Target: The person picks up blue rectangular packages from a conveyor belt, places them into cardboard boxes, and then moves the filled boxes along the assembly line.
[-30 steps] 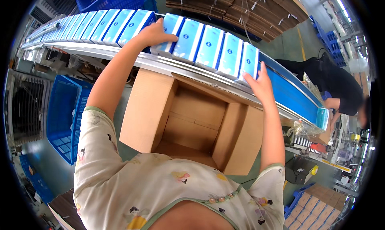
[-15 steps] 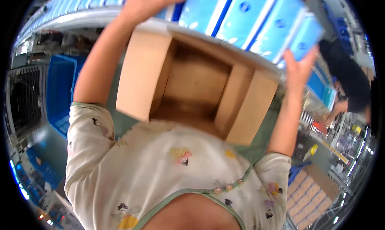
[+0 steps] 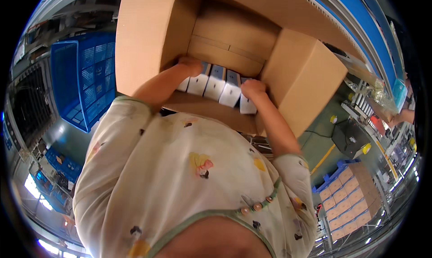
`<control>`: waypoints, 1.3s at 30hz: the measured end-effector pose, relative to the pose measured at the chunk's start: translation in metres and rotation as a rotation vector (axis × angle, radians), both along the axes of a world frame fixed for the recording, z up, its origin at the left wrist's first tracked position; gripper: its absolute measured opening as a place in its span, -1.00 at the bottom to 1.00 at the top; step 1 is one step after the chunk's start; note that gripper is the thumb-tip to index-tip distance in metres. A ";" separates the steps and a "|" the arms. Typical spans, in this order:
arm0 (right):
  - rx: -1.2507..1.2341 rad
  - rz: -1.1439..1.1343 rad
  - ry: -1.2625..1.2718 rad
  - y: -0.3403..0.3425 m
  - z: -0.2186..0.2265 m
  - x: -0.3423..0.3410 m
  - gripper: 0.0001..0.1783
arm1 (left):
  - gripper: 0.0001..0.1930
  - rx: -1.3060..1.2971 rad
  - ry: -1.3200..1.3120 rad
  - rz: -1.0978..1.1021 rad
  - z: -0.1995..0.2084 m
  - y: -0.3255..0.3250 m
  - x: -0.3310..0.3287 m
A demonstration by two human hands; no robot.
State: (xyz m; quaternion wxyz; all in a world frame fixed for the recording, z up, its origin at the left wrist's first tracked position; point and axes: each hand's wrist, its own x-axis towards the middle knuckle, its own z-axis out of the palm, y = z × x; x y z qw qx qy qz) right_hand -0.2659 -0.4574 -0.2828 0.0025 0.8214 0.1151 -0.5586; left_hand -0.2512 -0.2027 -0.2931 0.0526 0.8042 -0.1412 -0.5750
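Note:
An open brown cardboard box (image 3: 148, 37) stands before me with its flaps spread outward. Inside it, against the near wall, a row of several blue-and-white packs (image 3: 216, 83) stands side by side. My left hand (image 3: 191, 66) is closed on the left end of the row, fingers hidden behind the packs. At the opposite end, my right hand (image 3: 253, 88) presses against the last pack with curled fingers, so the row is squeezed between both hands. Behind the packs the bare box floor and far wall show.
Left of the box stands a blue mesh crate (image 3: 85, 82). A blue conveyor belt (image 3: 346, 10) runs past the far right side. Another person's hand (image 3: 402, 117) is at the right edge. Stacked brown cartons (image 3: 348, 201) rest on a blue pallet at lower right.
Both hands have come down from the row of blue packs beyond the box into the box, bringing a row of packs inside. My view has shifted, and the box appears larger and higher.

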 end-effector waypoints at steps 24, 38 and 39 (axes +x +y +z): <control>0.705 -0.745 -0.325 0.027 0.157 0.049 -0.72 | -0.60 -0.138 -1.825 0.497 0.270 0.108 0.214; 0.844 -0.504 -1.438 0.039 0.303 0.181 -0.43 | -0.13 -0.233 -1.236 0.815 0.296 0.162 0.264; 0.781 -0.495 -1.438 0.039 0.301 0.198 -0.32 | -0.10 -0.294 -1.143 0.838 0.299 0.152 0.269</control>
